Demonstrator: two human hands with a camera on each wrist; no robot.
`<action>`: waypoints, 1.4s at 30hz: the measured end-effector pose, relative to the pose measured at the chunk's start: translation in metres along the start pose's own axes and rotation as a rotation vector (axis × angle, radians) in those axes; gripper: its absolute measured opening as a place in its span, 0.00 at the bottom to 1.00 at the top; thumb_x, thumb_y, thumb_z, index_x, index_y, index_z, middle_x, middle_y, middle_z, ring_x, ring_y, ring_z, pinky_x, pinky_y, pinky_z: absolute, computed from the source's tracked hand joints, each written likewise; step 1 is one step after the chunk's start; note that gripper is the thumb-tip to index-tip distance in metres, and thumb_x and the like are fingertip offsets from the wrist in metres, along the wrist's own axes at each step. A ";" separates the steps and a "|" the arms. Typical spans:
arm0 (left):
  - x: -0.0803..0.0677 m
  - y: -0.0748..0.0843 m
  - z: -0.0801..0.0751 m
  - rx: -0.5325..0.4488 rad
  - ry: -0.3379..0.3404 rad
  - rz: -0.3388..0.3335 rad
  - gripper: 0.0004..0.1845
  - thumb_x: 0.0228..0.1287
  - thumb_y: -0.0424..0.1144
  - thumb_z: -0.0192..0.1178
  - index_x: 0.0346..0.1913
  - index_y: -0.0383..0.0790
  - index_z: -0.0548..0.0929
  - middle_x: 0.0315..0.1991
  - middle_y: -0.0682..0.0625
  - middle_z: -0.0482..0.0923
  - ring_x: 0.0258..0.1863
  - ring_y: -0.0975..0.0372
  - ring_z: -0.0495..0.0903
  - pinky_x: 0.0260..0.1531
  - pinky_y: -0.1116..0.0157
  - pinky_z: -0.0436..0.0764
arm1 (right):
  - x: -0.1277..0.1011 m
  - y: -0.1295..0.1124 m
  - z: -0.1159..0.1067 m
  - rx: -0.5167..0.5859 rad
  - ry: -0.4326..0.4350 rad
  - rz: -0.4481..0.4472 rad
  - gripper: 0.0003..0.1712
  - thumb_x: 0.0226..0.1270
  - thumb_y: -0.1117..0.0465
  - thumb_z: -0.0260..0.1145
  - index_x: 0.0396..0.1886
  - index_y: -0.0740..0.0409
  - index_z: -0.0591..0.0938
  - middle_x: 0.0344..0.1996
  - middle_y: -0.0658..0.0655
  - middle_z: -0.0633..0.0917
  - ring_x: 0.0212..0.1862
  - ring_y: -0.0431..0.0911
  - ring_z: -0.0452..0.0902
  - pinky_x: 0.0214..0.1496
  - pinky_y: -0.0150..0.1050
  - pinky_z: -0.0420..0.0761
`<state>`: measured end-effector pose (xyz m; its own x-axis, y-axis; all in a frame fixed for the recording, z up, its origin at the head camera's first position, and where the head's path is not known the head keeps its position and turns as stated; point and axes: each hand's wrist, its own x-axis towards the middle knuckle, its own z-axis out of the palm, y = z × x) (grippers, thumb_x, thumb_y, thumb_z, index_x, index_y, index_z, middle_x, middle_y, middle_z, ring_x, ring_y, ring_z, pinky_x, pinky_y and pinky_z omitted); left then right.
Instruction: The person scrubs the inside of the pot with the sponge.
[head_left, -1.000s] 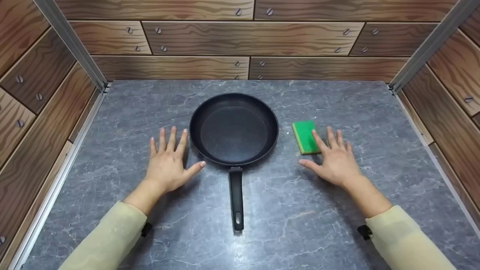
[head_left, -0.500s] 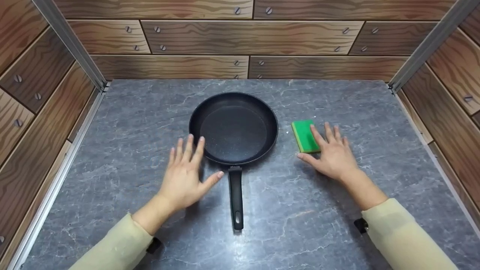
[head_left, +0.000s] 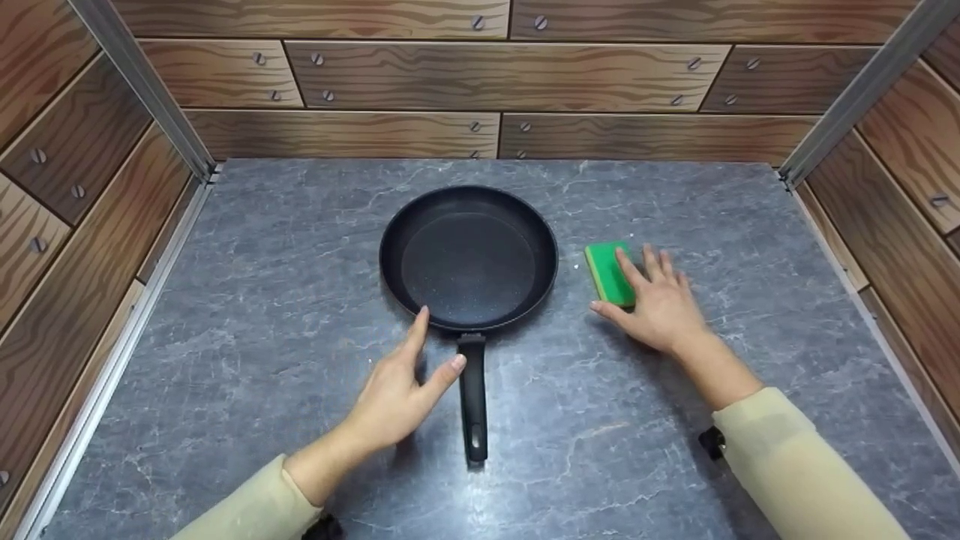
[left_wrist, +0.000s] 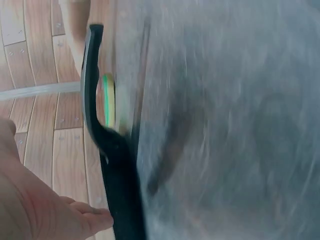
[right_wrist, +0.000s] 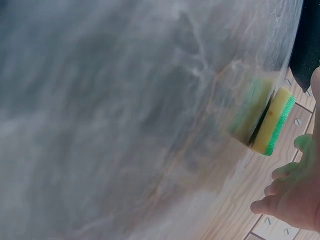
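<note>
A black frying pan [head_left: 469, 262] lies on the grey table, its handle [head_left: 474, 405] pointing toward the person. My left hand [head_left: 394, 394] is just left of the handle, index finger extended near the pan's lower rim and thumb tip at the handle; it holds nothing. The left wrist view shows the handle [left_wrist: 91, 85] rising beside that hand [left_wrist: 45, 205]. To the right of the pan lies a green and yellow sponge [head_left: 609, 271]. My right hand [head_left: 664, 307] spreads over the sponge's right side, fingers straight. In the right wrist view the sponge [right_wrist: 274, 120] sits beyond the fingertips.
The grey marbled table [head_left: 262, 225] is bounded by a wood-patterned back wall [head_left: 480, 75] and side walls. Metal rails [head_left: 142, 90] run along the corners.
My left hand has moved right and toward the person, from beside the pan to its handle, its fingers drawing closer together. The right hand has shifted slightly left over the sponge.
</note>
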<state>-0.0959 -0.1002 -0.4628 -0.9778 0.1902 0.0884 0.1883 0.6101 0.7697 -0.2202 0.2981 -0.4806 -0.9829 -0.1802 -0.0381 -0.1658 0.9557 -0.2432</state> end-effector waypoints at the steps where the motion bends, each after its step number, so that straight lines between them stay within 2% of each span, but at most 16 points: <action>1: -0.001 0.000 0.002 -0.027 0.001 -0.016 0.50 0.76 0.66 0.58 0.85 0.37 0.55 0.78 0.35 0.63 0.76 0.44 0.67 0.77 0.46 0.67 | 0.001 0.000 0.000 0.000 -0.002 0.000 0.62 0.69 0.19 0.55 0.89 0.51 0.50 0.83 0.76 0.45 0.81 0.77 0.37 0.77 0.79 0.45; 4: -0.002 0.000 0.008 -0.124 -0.006 -0.078 0.47 0.76 0.62 0.59 0.84 0.35 0.57 0.75 0.33 0.68 0.73 0.44 0.71 0.75 0.47 0.69 | 0.004 0.001 0.001 -0.005 -0.004 0.000 0.62 0.70 0.19 0.54 0.88 0.52 0.51 0.83 0.76 0.46 0.81 0.77 0.38 0.78 0.78 0.46; 8: -0.001 0.000 0.015 -0.330 -0.029 -0.143 0.45 0.78 0.56 0.61 0.82 0.28 0.59 0.73 0.28 0.69 0.73 0.43 0.72 0.74 0.49 0.70 | 0.008 0.001 0.001 -0.009 -0.001 -0.003 0.61 0.71 0.21 0.55 0.88 0.53 0.52 0.83 0.76 0.47 0.81 0.77 0.40 0.77 0.78 0.48; 11: 0.001 0.000 0.022 -0.484 -0.049 -0.183 0.44 0.79 0.50 0.61 0.80 0.22 0.57 0.69 0.25 0.72 0.70 0.43 0.75 0.71 0.50 0.75 | 0.010 0.001 0.001 -0.003 0.003 -0.006 0.60 0.72 0.22 0.56 0.88 0.54 0.52 0.82 0.77 0.47 0.81 0.77 0.41 0.77 0.78 0.49; 16: 0.006 0.002 0.031 -0.733 -0.109 -0.307 0.45 0.79 0.47 0.61 0.82 0.21 0.51 0.65 0.28 0.78 0.62 0.45 0.83 0.63 0.50 0.83 | 0.012 0.001 0.001 0.009 0.007 -0.014 0.59 0.73 0.24 0.57 0.88 0.54 0.53 0.82 0.77 0.48 0.81 0.76 0.42 0.78 0.77 0.49; 19: 0.010 0.001 0.035 -0.830 -0.132 -0.369 0.47 0.79 0.46 0.62 0.82 0.23 0.48 0.61 0.31 0.82 0.55 0.49 0.87 0.57 0.54 0.87 | 0.014 0.000 0.001 0.015 0.000 -0.014 0.58 0.73 0.24 0.58 0.88 0.54 0.53 0.82 0.77 0.48 0.81 0.76 0.43 0.78 0.76 0.49; 25: 0.019 -0.005 0.044 -0.870 -0.153 -0.430 0.47 0.77 0.45 0.64 0.82 0.23 0.48 0.47 0.43 0.88 0.36 0.61 0.89 0.42 0.63 0.89 | 0.016 -0.001 0.003 0.018 -0.019 -0.008 0.55 0.75 0.28 0.59 0.88 0.53 0.53 0.82 0.77 0.48 0.81 0.75 0.44 0.79 0.74 0.50; 27: 0.021 -0.008 0.047 -0.892 -0.166 -0.437 0.48 0.77 0.44 0.64 0.83 0.23 0.47 0.44 0.42 0.89 0.34 0.61 0.89 0.41 0.64 0.89 | 0.017 -0.001 0.004 0.020 -0.028 -0.003 0.54 0.76 0.29 0.60 0.88 0.52 0.53 0.82 0.77 0.47 0.80 0.76 0.46 0.79 0.74 0.50; 34: 0.024 -0.012 0.053 -1.002 -0.187 -0.437 0.47 0.78 0.37 0.63 0.83 0.25 0.42 0.40 0.34 0.89 0.36 0.53 0.92 0.42 0.58 0.92 | 0.016 -0.001 0.005 0.044 -0.051 0.004 0.51 0.78 0.32 0.60 0.88 0.50 0.54 0.82 0.76 0.48 0.75 0.81 0.55 0.73 0.77 0.63; 42: 0.021 -0.009 0.058 -1.044 -0.153 -0.405 0.47 0.78 0.32 0.62 0.84 0.27 0.41 0.36 0.37 0.89 0.33 0.55 0.92 0.41 0.57 0.92 | 0.016 -0.002 0.004 0.054 -0.066 -0.019 0.46 0.80 0.38 0.61 0.87 0.51 0.58 0.82 0.78 0.49 0.71 0.81 0.62 0.68 0.77 0.69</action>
<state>-0.1123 -0.0569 -0.5046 -0.9140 0.2606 -0.3109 -0.3797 -0.2797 0.8818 -0.2356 0.2928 -0.4844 -0.9719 -0.2147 -0.0962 -0.1779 0.9384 -0.2963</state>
